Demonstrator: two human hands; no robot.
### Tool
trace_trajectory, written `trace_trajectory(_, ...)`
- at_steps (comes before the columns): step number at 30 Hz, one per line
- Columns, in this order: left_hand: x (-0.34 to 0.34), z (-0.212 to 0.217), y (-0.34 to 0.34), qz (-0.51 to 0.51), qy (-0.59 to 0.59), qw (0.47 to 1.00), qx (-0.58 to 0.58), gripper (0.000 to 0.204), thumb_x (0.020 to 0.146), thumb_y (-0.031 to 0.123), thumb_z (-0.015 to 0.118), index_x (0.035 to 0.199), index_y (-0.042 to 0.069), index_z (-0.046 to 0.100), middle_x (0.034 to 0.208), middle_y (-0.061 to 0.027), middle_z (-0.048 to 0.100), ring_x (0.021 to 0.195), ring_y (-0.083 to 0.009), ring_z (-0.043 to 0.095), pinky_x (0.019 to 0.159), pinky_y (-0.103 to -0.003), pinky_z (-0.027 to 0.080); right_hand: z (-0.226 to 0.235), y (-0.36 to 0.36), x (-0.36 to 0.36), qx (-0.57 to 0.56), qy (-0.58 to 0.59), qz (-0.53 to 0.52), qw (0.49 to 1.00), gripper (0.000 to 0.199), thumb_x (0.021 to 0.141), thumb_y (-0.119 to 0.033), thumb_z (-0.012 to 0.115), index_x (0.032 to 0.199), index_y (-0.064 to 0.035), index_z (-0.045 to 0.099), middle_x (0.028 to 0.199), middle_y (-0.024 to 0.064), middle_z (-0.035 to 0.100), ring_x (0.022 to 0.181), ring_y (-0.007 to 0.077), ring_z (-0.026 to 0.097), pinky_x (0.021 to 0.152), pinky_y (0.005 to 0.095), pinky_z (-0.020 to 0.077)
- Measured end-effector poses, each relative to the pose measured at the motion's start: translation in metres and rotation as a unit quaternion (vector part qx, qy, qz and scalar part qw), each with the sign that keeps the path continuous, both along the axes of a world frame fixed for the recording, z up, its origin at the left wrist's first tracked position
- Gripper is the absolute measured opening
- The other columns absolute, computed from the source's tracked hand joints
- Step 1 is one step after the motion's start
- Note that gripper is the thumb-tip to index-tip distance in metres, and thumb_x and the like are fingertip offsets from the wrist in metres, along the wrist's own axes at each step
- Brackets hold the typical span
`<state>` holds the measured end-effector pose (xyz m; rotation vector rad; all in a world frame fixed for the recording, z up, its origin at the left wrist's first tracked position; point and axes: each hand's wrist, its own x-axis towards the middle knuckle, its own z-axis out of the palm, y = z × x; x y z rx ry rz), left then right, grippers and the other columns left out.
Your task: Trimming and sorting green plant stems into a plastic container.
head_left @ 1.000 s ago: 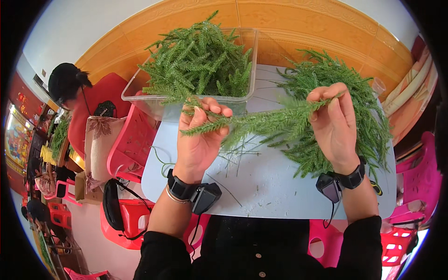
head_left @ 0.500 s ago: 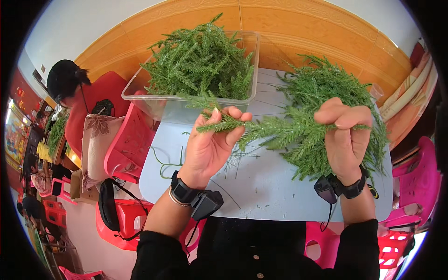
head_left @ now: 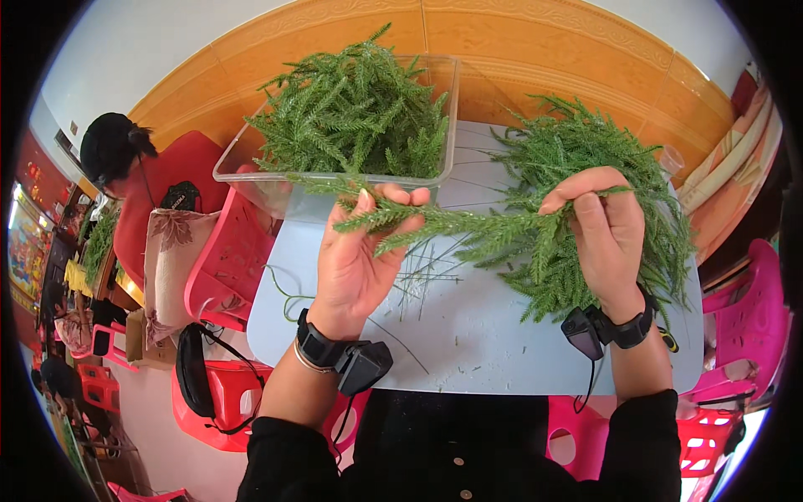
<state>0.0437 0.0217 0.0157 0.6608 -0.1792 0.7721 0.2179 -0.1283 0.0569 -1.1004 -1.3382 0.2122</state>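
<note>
A green artificial pine branch [head_left: 477, 224] stretches between my two hands above the table. My left hand [head_left: 360, 263] is closed round its left part, palm up, with sprigs poking out past the fingers. At the other end, my right hand [head_left: 606, 238] pinches the branch between thumb and fingers, and a small tip sticks out beyond them. Behind and below my right hand lies a big heap of loose pine sprigs [head_left: 594, 159]. A clear plastic bin [head_left: 452, 125] piled high with more pine sprigs [head_left: 355, 117] stands beyond my left hand.
The pale blue table [head_left: 502, 356] bears scattered thin dark stems [head_left: 418, 280] and small green bits. A bent green wire [head_left: 288, 293] lies at its left. Pink chairs [head_left: 222, 259] flank the table. A red stool [head_left: 226, 402] with a black bag [head_left: 194, 368] stands left.
Both hands have shifted a little to the left with the branch. My right hand has turned and moved along the branch, its fingers now bent over the end.
</note>
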Motion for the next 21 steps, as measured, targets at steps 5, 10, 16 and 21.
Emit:
trace_trajectory(5,-0.001,0.003,0.000,0.001,-0.004,1.000,0.018,0.023,0.090,0.018,0.038,0.093,-0.002,0.049,0.096,-0.0119,0.053,0.101,-0.0272,0.051,0.082,-0.033,0.049,0.005,-0.001,0.006,-0.111,0.005,0.055,0.992,0.014,0.088,-0.013,0.039,0.089,-0.0018,0.047,0.083,0.0095,0.054,0.073,0.0122,0.050,0.066,0.0232,0.0407)
trace_trajectory(10,-0.001,0.004,-0.001,-0.007,0.016,1.000,0.007,0.023,0.090,0.017,0.038,0.093,-0.003,0.048,0.095,-0.0120,0.053,0.101,-0.0267,0.051,0.082,-0.032,0.049,0.003,0.003,0.012,-0.143,0.181,0.129,0.964,0.018,0.089,-0.018,0.038,0.088,-0.0024,0.047,0.085,0.0109,0.054,0.076,0.0131,0.050,0.065,0.0236,0.0412)
trace_trajectory(16,0.004,-0.002,-0.005,-0.027,0.041,0.999,-0.008,0.023,0.089,0.016,0.039,0.092,-0.004,0.049,0.093,-0.0120,0.053,0.101,-0.0259,0.051,0.081,-0.030,0.050,0.001,0.007,-0.002,-0.040,0.182,0.180,0.966,0.029,0.090,-0.029,0.037,0.086,-0.0022,0.047,0.085,0.0130,0.055,0.077,0.0167,0.052,0.063,0.0258,0.0426)
trace_trajectory(21,0.004,0.001,-0.008,-0.049,0.047,0.998,0.004,0.023,0.089,0.017,0.040,0.091,-0.004,0.049,0.093,-0.0119,0.053,0.100,-0.0257,0.052,0.078,-0.030,0.052,-0.005,0.004,0.013,-0.082,0.077,0.178,0.978,0.034,0.089,-0.033,0.037,0.083,-0.0018,0.048,0.080,0.0140,0.056,0.075,0.0182,0.053,0.060,0.0261,0.0438)
